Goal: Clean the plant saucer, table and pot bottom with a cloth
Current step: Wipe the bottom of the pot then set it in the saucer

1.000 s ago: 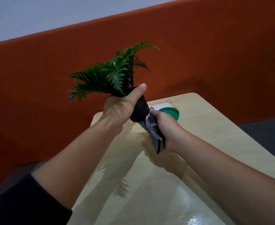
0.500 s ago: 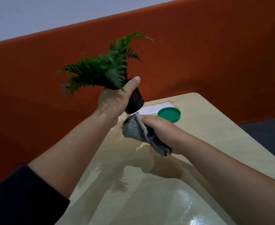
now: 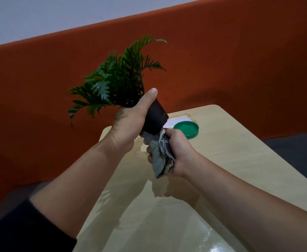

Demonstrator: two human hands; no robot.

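Observation:
My left hand point(image 3: 130, 122) grips a small black pot point(image 3: 156, 117) holding a green fern-like plant point(image 3: 116, 82), lifted above the table and tilted to the left. My right hand point(image 3: 178, 151) is closed on a bunched grey cloth point(image 3: 158, 155), whose top end presses against the pot's bottom. The pot's underside is hidden by the cloth. A round green saucer point(image 3: 186, 129) lies on the pale wooden table point(image 3: 230, 157), behind my right hand.
A white sheet point(image 3: 176, 120) lies under the saucer's far side near the table's back edge. An orange partition wall point(image 3: 221, 60) stands right behind the table. The table's near surface is glossy, with a bright reflection at the lower right.
Half a second ago the cloth was held below and apart from the raised pot. The pot has come back down and the cloth now presses on its bottom again.

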